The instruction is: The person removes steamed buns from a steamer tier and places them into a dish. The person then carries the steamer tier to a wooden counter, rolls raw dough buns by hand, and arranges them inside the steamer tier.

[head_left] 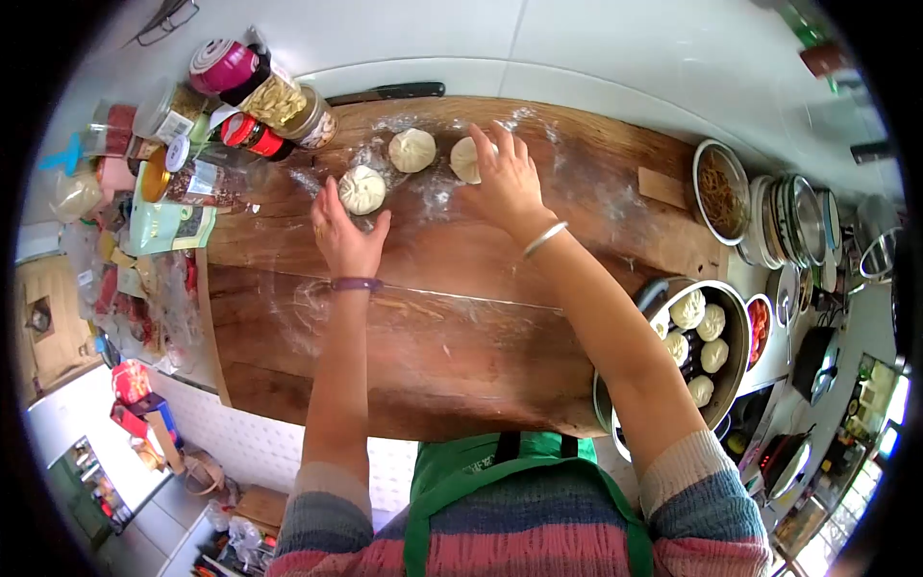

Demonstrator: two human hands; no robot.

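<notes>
Three pleated white buns lie on the floured wooden board (423,260). My left hand (348,236) is at the lower edge of the left bun (362,189), its fingers apart and the bun resting on the board. The middle bun (412,151) sits between my hands, touched by neither. My right hand (508,178) reaches over the right bun (467,161) with its fingers spread, covering part of it; whether they touch is hard to tell. At the right, a round steamer pot (738,332) holds several more pleated buns (712,323).
Jars and packets (207,183) crowd the board's left side. A knife (399,91) lies along the wall behind. On the right are a metal bowl of brown strips (719,192), stacked dishes (784,219) and a bowl of red pieces (759,327).
</notes>
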